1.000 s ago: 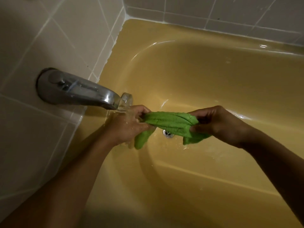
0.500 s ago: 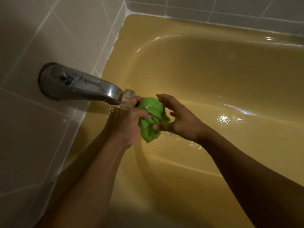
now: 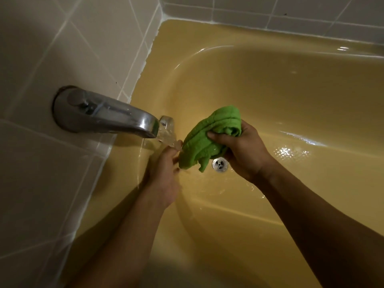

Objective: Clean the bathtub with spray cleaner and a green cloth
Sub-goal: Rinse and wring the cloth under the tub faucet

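A wet green cloth [image 3: 204,140] hangs bunched over the yellow bathtub [image 3: 270,84], just right of the running water. My right hand [image 3: 243,150] grips its upper part, thumb and fingers curled round the folds. My left hand [image 3: 164,173] is under the stream and pinches the cloth's lower left edge with its fingertips. No spray cleaner is in view.
A chrome spout [image 3: 104,113] sticks out of the tiled wall [image 3: 52,48] at left, with water pouring from it. The drain [image 3: 219,164] lies right below the cloth. Water glistens on the tub floor at right. White tiles line the far rim.
The cloth was stretched between both hands, then balled at the spout. Now my right hand has lifted it up and to the right, and my left hand has slipped lower.
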{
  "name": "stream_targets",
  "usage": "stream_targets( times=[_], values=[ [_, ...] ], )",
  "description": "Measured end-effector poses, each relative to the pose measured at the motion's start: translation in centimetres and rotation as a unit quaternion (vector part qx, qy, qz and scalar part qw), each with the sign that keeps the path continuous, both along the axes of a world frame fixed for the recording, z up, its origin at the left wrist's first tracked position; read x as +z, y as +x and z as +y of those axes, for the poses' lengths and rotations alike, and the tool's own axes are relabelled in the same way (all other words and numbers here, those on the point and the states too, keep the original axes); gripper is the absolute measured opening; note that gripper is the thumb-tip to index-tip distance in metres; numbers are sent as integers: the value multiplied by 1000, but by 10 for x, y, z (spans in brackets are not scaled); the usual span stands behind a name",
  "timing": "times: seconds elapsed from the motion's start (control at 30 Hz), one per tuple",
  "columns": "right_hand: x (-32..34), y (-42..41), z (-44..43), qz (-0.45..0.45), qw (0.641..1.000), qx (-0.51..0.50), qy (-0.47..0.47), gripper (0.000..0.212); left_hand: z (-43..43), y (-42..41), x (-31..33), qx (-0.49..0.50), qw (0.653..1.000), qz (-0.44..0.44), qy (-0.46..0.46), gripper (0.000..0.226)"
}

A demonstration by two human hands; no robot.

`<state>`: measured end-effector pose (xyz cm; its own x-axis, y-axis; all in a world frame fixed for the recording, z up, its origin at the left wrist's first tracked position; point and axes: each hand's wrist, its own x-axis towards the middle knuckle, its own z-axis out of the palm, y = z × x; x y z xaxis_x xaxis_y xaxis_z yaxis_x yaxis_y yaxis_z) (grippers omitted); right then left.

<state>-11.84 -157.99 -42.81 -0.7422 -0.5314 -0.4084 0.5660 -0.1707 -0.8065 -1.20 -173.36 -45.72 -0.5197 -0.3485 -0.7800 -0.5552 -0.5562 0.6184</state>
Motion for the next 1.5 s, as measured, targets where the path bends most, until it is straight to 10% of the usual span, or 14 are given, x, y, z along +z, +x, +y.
stream_targets(
  times=[0.2, 0.67, 0.93, 1.17, 1.5],
  values=[
    [1, -1, 6, -11, 1000, -7, -12, 51, 17, -29, -8, 122, 948, 35, 292, 59],
    [-5, 15, 0, 119, 983, -54, 131, 39, 17, -72, -28, 64, 990, -26, 126, 32],
    [-11, 14, 9, 108, 978, -66, 165, 43, 11, -72, -47, 94, 986, -1, 139, 79],
    [-15, 20, 13, 97, 977, -78, 171, 45, 22, -63, -28, 160, 985, 13, -58, 19],
    [-8, 19, 19, 99, 980, -83, 150, 46, 27, -31, 2, 92, 981, 104, -138, 23]
  ],
)
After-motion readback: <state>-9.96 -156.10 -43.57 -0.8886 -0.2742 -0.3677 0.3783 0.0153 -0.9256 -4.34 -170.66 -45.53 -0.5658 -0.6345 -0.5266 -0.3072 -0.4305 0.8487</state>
